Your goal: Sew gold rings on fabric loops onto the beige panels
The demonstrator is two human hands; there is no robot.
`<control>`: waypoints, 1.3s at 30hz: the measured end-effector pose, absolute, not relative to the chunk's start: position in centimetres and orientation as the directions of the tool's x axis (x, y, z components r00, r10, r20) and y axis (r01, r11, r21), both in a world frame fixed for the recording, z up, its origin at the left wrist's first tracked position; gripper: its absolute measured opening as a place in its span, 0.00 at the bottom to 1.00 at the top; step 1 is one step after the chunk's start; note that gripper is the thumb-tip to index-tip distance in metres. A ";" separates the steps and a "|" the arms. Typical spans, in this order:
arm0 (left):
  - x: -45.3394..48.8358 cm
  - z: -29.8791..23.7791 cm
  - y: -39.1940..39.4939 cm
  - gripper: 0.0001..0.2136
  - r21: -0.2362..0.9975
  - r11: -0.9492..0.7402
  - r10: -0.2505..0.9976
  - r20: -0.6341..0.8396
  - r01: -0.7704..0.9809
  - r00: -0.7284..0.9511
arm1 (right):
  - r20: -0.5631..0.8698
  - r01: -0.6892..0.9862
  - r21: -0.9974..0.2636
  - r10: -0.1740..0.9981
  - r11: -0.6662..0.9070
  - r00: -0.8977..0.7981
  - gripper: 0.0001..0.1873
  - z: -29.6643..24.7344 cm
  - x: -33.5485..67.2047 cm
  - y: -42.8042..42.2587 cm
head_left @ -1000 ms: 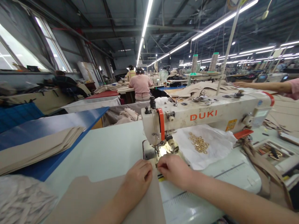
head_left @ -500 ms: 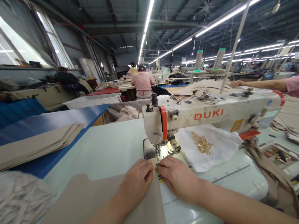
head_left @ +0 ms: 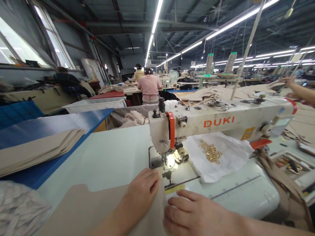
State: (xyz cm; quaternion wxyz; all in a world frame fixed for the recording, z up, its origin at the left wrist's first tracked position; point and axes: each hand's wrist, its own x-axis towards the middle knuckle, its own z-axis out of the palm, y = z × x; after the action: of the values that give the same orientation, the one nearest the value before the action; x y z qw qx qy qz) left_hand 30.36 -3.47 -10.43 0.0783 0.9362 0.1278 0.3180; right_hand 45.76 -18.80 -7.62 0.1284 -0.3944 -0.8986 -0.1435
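Observation:
A beige fabric panel (head_left: 98, 205) lies on the pale table, its narrow top end close to the needle area of the sewing machine (head_left: 192, 124). My left hand (head_left: 141, 195) is closed on the panel near its right edge, fingers curled and pressed down just in front of the presser foot. Lower down, my right hand (head_left: 194, 213) rests along the panel's right edge with its fingers apart, the fingertips touching or very near the fabric. The metal needle plate (head_left: 179, 173) shows between my right hand and the machine head.
A white cloth (head_left: 231, 157) with gold metal rings (head_left: 210, 152) lies under the machine arm. Stacked beige pieces (head_left: 41, 149) sit on a blue board at left. At right are a parts tray (head_left: 292, 164) and hanging straps (head_left: 283, 183). A co-worker's hand (head_left: 287, 82) reaches in behind.
My right hand has moved back from beside the needle, down along the fabric edge, and its fingers have spread. My left hand stays nearly in place. The co-worker's hand has shifted right.

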 end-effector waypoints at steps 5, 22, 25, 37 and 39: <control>30.5 -10.1 -3.6 0.09 0.213 -0.956 0.288 0.577 0.199 0.764 | 0.312 0.714 0.161 0.651 0.681 -0.691 0.08 -7.4 45.3 -16.9; 30.4 -10.3 -3.4 0.09 0.206 -0.963 0.266 0.613 0.175 0.744 | 0.361 0.678 0.216 0.587 0.703 -0.724 0.10 -8.5 44.2 -17.0; 30.4 -10.3 -3.5 0.09 0.205 -0.962 0.269 0.614 0.179 0.742 | 0.397 0.734 0.221 0.628 0.642 -0.669 0.08 -9.1 43.2 -16.8; 30.6 -10.5 -3.3 0.09 0.158 -0.968 0.251 0.579 0.195 0.776 | 0.348 0.788 0.120 0.718 0.604 -0.603 0.07 -8.4 44.8 -16.4; 30.8 -10.6 -3.4 0.09 0.156 -0.968 0.251 0.584 0.197 0.772 | 0.348 0.794 0.104 0.726 0.599 -0.593 0.07 -8.6 45.0 -16.4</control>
State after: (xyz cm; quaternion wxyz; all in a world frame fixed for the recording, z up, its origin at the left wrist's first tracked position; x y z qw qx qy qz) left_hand 30.82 -3.35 -10.56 0.0430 0.9404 0.1189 0.3157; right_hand 45.01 -16.40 -8.60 0.1358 -0.4300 -0.8837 -0.1251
